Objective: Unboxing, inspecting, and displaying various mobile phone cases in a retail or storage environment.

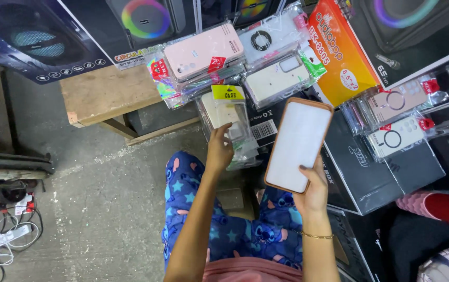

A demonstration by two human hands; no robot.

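1. Orange-brown rim, white face: the phone in its case [298,145] sits in my right hand [313,190], fingers wrapped round its lower end, thumb on the bottom edge of the screen. Firm hold.
2. Its long axis runs up and slightly right, away from my wrist, tilted toward the orange box [339,49].
3. My left hand [219,151] is just left of the phone, fingertips touching the clear packaged case with the yellow header card [228,112]. Fingers are extended on it, not closed round it; I can't tell whether any grip is forming underneath.
4. That packaged case lies up and ahead of the left hand, long axis roughly upright in view, on a stack of similar packs. Left hand is clearly the nearer one; the right is occupied.
5. The pink case pack [203,51] and cream case pack [277,78] lie further up, well apart from both hands.
6. Hidden: lower part of the yellow-carded pack behind my fingers; stack depth is unclear.
7. Phone back and right palm unseen.
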